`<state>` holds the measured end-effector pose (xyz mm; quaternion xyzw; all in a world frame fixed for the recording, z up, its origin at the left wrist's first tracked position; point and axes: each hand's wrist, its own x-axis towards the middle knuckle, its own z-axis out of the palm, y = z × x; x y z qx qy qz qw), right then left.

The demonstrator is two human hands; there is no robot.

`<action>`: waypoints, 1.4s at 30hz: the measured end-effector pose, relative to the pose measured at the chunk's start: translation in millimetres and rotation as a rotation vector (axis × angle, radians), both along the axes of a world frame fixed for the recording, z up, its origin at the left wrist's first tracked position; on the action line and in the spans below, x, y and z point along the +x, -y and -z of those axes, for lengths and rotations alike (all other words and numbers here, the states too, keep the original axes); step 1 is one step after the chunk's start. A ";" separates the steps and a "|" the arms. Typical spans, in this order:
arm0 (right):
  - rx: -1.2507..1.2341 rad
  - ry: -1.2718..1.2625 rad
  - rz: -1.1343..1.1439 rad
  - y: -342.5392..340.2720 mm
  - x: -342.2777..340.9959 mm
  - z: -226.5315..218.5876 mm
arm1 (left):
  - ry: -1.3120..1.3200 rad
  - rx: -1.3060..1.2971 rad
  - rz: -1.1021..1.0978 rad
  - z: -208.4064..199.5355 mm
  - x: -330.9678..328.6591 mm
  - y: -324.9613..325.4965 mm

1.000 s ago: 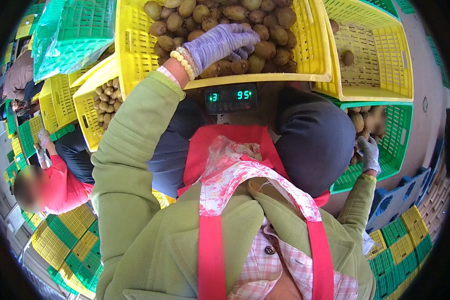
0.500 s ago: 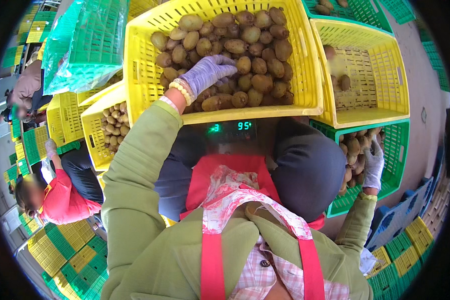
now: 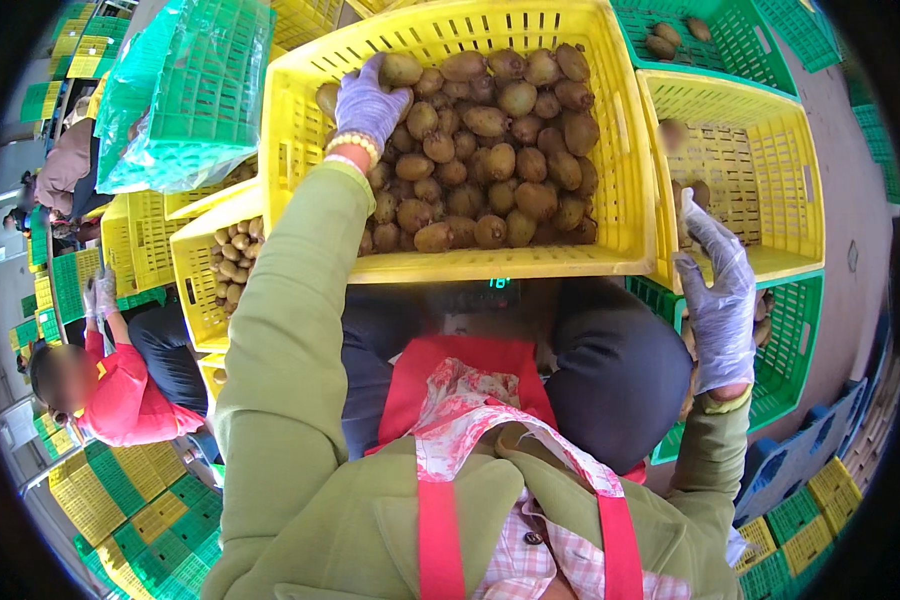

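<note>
A large yellow slatted plastic crate [image 3: 450,265] fills the upper middle, broad side toward the wearer. Inside it lies a deep heap of brown, oval, rough-skinned kiwifruit [image 3: 486,122], thickest from the middle to the right, with bare slatted base showing along the far edge. A green slatted crate wrapped in clear film [image 3: 195,90] stands near its left edge. Close to its right edge sits a second, sparsely filled yellow crate [image 3: 805,190], a few kiwifruit near its left wall. Nearer the wearer is a green slatted crate [image 3: 792,335] holding more kiwifruit, partly hidden by an arm and a hand.

The right hand [image 3: 720,310], in a thin clear glove over a pale one, is raised above the corner where those two right-hand crates meet; thumb and forefinger are spread wide. The left hand [image 3: 370,108], in a purple knit glove, reaches in by the large crate's far left corner, fingers bent down among the fruit; whether they grip one cannot be told. A pale yellow beaded bracelet [image 3: 355,145] circles its wrist.
</note>
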<state>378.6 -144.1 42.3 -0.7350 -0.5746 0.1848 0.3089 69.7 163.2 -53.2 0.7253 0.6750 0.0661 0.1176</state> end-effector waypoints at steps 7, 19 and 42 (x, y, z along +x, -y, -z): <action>-0.021 -0.016 -0.017 -4.1 -12.4 3.6 | -0.049 0.006 0.135 14.0 -1.7 -30.9; 0.022 0.043 -0.098 -16.5 -26.9 -13.7 | 0.669 -0.825 0.228 -36.1 12.2 62.5; -0.005 -0.052 -0.522 -45.1 -93.6 -44.4 | 0.966 -1.048 0.647 -102.2 38.4 160.9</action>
